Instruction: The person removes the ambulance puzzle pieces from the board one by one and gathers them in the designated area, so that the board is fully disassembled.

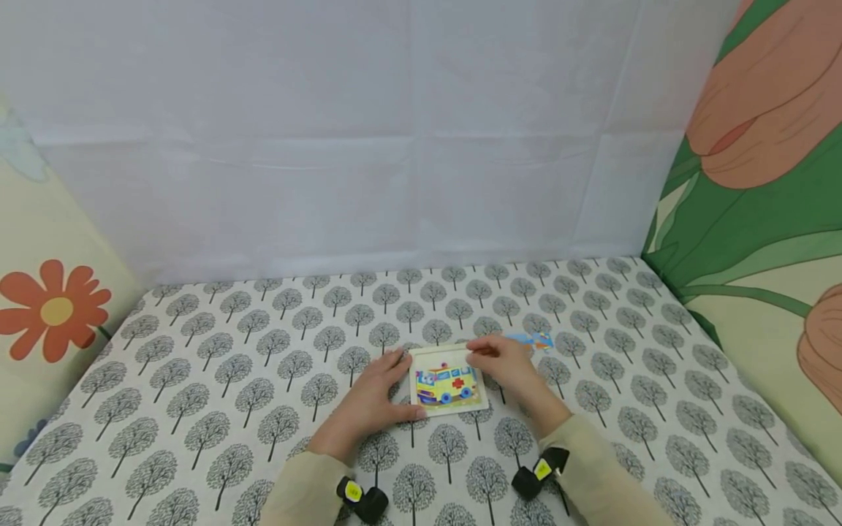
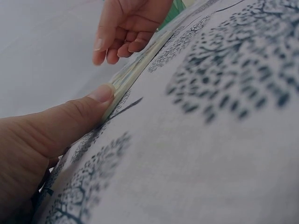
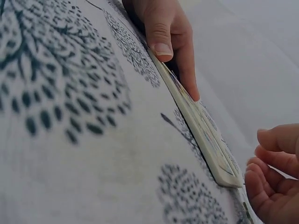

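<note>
A small framed picture board (image 1: 450, 411) lies flat on the patterned cloth in the head view, with a pale rim and a yellow cartoon ambulance (image 1: 454, 385) inside. My left hand (image 1: 373, 400) holds its left side, thumb on the near edge and fingers by the far left corner. Over the far right corner hovers my right hand (image 1: 506, 365), its fingers loosely bent. In the right wrist view a gap separates these fingers (image 3: 268, 175) from the board, and nothing shows between them. Just beyond the right hand lies a blue piece with orange markings (image 1: 542, 340), partly hidden.
The white cloth (image 1: 276, 380) printed with black trees covers the table. A white sheet (image 1: 368, 146) hangs at the back. Flower-printed panels stand at the left (image 1: 55, 310) and right (image 1: 756, 241). Both wrists carry small black cameras.
</note>
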The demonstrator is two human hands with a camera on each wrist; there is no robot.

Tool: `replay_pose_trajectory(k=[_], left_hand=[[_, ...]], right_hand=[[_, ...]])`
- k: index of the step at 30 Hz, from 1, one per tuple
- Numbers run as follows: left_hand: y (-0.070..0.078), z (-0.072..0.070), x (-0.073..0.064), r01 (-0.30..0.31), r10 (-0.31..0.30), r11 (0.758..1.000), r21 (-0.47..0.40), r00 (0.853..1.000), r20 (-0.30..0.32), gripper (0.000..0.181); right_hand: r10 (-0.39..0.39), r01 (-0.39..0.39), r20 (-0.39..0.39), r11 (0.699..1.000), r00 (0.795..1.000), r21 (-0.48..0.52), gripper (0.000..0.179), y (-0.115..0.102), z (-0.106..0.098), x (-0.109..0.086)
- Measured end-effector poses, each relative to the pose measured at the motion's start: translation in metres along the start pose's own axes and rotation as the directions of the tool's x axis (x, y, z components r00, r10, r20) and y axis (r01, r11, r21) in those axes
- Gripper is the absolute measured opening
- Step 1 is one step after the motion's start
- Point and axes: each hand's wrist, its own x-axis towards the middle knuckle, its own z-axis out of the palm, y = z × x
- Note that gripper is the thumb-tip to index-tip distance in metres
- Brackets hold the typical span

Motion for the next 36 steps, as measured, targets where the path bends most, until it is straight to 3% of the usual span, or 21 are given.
replay_pose_trajectory(k=[6,13,24,31,36], left_hand=[[0.000,0.000,0.000,-0.004,0.004,1.000,0.004,1.000,0.002,0.094],[0.000,0.000,0.000,-0.009,0.009,1.000,0.011,1.000,0.004,0.094],[0.001,0.000,0.000,-0.024,0.025,0.999,0.039,1.000,-0.012,0.094],[0.000,-0.001,0.001,-0.021,0.021,0.999,0.044,1.000,-0.012,0.094],[0.000,-0.001,0.001,-0.029,0.029,0.999,0.043,0.999,-0.015,0.093]], right_hand=[[-0.036,0.039,0.055,0.998,0.998,-0.047,0.020,-0.006,0.007,-0.004],[-0.074,0.070,0.148,0.997,0.986,0.037,0.022,-0.008,0.015,-0.007],[-0.136,0.151,0.223,0.987,0.965,-0.051,0.028,-0.012,0.025,-0.003],[-0.196,0.239,0.246,0.958,0.949,-0.158,0.028,-0.014,0.033,0.002],[-0.189,0.242,0.260,0.952,0.947,-0.187,0.031,-0.016,0.036,0.003]])
